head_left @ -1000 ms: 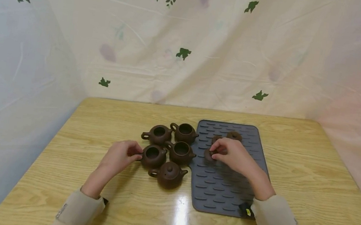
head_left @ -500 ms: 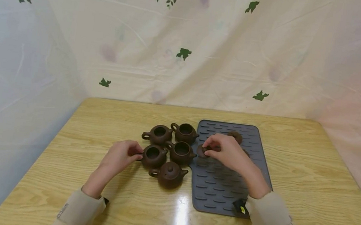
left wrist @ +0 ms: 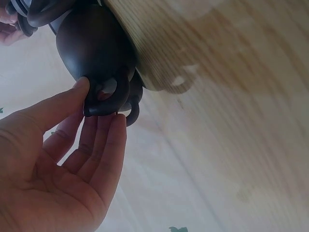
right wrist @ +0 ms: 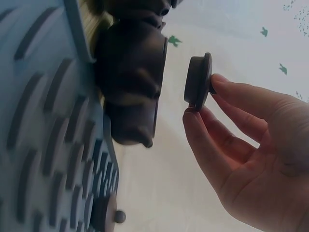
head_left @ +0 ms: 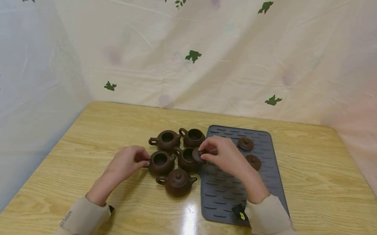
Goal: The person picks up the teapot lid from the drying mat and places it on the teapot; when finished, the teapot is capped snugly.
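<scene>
With thumb and fingers my left hand (head_left: 125,165) pinches the handle (left wrist: 108,101) of a lidless brown teapot (head_left: 161,164) at the left of the group. My right hand (head_left: 224,156) holds a round teapot lid (right wrist: 198,81) by its knob, level and raised. In the head view that lid overlaps the right part of another lidless teapot (head_left: 185,161); the right wrist view shows a gap between lid and teapot. Nearest the front stands a teapot with its lid on (head_left: 178,183). Two more lidless teapots, one at back left (head_left: 166,140) and one at back right (head_left: 194,136), stand behind.
A dark grey ridged mat (head_left: 224,201) lies right of the teapots on the wooden table (head_left: 325,191). On it rest two lids, one farther back (head_left: 246,143) and one nearer (head_left: 253,162). A pale cloth with green birds hangs behind.
My right hand has lifted a lid off the mat and carried it left to the middle teapot. The left hand keeps its place on the teapot handle.
</scene>
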A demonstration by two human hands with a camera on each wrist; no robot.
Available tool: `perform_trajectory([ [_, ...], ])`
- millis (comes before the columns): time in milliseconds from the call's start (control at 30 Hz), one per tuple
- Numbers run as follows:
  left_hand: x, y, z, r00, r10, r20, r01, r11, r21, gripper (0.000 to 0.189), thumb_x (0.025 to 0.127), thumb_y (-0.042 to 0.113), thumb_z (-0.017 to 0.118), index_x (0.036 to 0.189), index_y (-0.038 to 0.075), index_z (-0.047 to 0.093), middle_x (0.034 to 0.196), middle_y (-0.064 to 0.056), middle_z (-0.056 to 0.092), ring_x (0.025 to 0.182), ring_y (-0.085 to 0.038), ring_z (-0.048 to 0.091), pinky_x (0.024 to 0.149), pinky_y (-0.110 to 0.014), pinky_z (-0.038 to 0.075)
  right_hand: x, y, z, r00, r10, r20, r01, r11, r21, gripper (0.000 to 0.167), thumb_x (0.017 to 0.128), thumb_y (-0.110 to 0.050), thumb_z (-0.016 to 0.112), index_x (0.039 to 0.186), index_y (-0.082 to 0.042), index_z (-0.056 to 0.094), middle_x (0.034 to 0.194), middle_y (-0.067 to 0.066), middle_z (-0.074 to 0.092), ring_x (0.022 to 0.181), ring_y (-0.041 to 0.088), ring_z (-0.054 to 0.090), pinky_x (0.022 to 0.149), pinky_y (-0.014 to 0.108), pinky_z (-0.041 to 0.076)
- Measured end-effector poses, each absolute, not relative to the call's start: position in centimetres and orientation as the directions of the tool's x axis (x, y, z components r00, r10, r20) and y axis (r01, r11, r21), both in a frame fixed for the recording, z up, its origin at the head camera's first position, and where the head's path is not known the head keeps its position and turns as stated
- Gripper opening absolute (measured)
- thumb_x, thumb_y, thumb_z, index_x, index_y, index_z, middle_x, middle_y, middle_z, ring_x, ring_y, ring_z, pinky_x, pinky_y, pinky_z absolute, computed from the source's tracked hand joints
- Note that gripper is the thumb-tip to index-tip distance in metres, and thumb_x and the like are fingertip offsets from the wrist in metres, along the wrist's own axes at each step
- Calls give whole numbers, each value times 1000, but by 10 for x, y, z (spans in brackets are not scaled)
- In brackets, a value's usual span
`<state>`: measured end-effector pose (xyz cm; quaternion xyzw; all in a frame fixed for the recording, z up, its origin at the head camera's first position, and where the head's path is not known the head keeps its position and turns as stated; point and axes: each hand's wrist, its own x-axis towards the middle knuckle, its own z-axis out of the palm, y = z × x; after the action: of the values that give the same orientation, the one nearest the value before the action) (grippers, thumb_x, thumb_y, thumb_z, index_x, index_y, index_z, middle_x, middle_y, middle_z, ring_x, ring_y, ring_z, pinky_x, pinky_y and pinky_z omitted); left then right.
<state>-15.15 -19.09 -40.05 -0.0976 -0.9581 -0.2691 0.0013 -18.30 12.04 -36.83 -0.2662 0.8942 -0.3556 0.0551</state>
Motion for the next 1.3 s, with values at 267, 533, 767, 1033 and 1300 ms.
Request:
perform_trajectory([
  [267,-153,-191,-400,-981,188,47,184,833,521,6,87,10,76,93,10,73,91,-5,75,82,-17,70,78,-39,59,-187,97,-371,-837,-537,110,-453,566,-688,15,92,-15,72,106,-13,70,108,4,70,99,18,68,84,35,58],
  [533,-154,-193,-400,-981,187,48,185,836,517,6,87,9,76,93,9,73,90,-5,75,81,-17,69,77,-39,58,-189,69,-375,-836,-537,109,-445,550,-706,14,92,-16,72,107,-14,70,109,3,69,101,17,68,85,31,58],
  [767,-156,-193,-400,-982,183,38,176,834,523,7,87,10,76,93,10,73,91,-5,75,82,-16,69,77,-38,59,-190,44,-377,-831,-541,128,-458,535,-710,13,92,-17,72,105,-15,70,108,2,68,100,17,67,84,31,58],
  [1033,-155,-192,-401,-982,180,46,177,831,527,7,86,8,77,92,9,73,89,-6,75,80,-17,70,76,-37,59,-192,22,-385,-829,-551,99,-440,531,-724,13,93,-16,71,105,-16,70,110,0,68,102,15,67,86,31,57],
  [1300,-155,-193,-400,-980,196,44,190,830,524,7,87,8,76,94,9,73,92,-7,75,82,-19,71,76,-38,59,-196,13,-394,-820,-565,94,-450,534,-715,15,93,-17,71,108,-16,71,111,1,70,103,15,68,86,29,57],
])
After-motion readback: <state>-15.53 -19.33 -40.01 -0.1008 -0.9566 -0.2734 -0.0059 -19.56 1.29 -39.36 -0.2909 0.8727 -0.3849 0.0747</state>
